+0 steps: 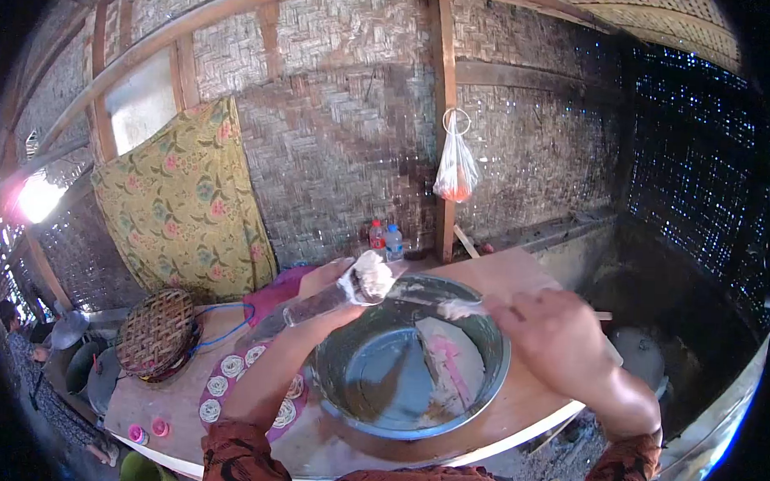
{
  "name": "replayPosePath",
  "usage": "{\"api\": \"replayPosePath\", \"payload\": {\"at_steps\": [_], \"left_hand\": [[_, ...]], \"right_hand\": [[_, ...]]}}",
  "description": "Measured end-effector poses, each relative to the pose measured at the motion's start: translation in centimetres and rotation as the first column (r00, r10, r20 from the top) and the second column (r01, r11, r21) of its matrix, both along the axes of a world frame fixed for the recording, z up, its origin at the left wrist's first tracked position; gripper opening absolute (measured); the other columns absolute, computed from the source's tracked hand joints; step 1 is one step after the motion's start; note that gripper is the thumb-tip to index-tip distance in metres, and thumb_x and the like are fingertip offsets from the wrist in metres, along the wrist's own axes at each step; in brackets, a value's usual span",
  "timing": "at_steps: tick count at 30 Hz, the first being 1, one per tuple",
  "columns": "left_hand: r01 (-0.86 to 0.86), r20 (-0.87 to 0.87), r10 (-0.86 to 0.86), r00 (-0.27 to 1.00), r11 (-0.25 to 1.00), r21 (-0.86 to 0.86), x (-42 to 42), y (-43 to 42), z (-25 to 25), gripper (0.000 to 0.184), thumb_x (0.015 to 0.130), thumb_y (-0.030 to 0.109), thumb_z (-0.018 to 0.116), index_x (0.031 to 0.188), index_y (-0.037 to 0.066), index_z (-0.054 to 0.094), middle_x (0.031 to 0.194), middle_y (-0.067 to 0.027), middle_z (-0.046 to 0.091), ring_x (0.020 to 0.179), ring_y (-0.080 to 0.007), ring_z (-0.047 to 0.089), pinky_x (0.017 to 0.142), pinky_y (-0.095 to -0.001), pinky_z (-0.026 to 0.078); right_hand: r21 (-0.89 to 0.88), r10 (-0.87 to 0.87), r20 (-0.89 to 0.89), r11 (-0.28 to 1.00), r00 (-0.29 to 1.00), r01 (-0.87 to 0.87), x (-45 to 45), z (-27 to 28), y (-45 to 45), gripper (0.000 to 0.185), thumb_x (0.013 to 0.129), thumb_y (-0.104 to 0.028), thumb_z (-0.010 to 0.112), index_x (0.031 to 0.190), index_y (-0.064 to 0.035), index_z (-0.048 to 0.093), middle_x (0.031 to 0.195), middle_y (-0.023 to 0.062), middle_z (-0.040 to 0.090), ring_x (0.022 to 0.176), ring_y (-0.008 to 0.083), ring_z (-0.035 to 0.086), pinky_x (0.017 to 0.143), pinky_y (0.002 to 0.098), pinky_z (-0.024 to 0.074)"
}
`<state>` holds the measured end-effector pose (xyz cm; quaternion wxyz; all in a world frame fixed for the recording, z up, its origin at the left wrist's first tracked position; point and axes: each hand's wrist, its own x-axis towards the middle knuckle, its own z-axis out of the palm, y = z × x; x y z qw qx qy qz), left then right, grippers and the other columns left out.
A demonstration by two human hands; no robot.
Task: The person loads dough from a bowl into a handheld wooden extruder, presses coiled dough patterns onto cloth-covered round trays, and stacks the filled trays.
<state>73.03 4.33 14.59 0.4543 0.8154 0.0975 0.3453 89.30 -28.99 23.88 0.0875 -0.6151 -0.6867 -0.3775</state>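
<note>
My left hand (326,282) is raised over the left rim of a large metal basin (353,422). Its fingers wrap a dark, tube-shaped press (310,308), tilted, with a lump of white dough (372,276) at its upper end. My right hand (551,335), blurred by motion, is above the basin's right rim. A whitish bit of dough (459,309) shows at its fingertips. Inside the basin lies a pale dough mass (453,362) with a pink streak. Left of the basin, a round purple mat (248,410) bears several white dough coils (231,367), partly hidden by my left forearm.
A woven basket (154,332) stands at the table's left, near two small pink containers (160,426). Two bottles (393,242) stand by the wall. A plastic bag (457,171) hangs from a post. Another person (45,390) is at far left. The table's front edge (514,443) is close to me.
</note>
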Motion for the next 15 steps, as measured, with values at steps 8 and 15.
{"api": "replayPosePath", "payload": {"at_steps": [8,15], "left_hand": [[-0.267,0.042,0.375,0.926,0.573,0.775,0.5,-9.1,4.9,0.044,0.064,0.044,0.074,0.091,0.011,0.060,0.080,-0.0106,0.062,0.075,-0.0290,0.064,0.064,-0.0353,0.051],[-0.313,-0.002,0.561,0.828,0.465,0.828,-1.5,-6.4,6.7,0.045,0.074,0.047,0.066,0.091,0.007,0.055,0.084,-0.0113,0.061,0.077,-0.0288,0.063,0.067,-0.0376,0.051]], "right_hand": [[-0.043,0.038,0.133,0.999,0.990,-0.033,-2.0,-0.9,5.0,0.031,0.073,-0.014,0.056,0.104,-0.0124,0.059,0.069,0.0000,0.051,0.063,0.0167,0.057,0.053,0.0308,0.0458],[0.086,-0.084,0.071,0.993,0.994,0.078,-1.2,2.8,0.6,0.032,0.074,-0.016,0.056,0.106,-0.0087,0.058,0.075,0.0019,0.056,0.066,0.0164,0.059,0.052,0.0289,0.0474]]}}
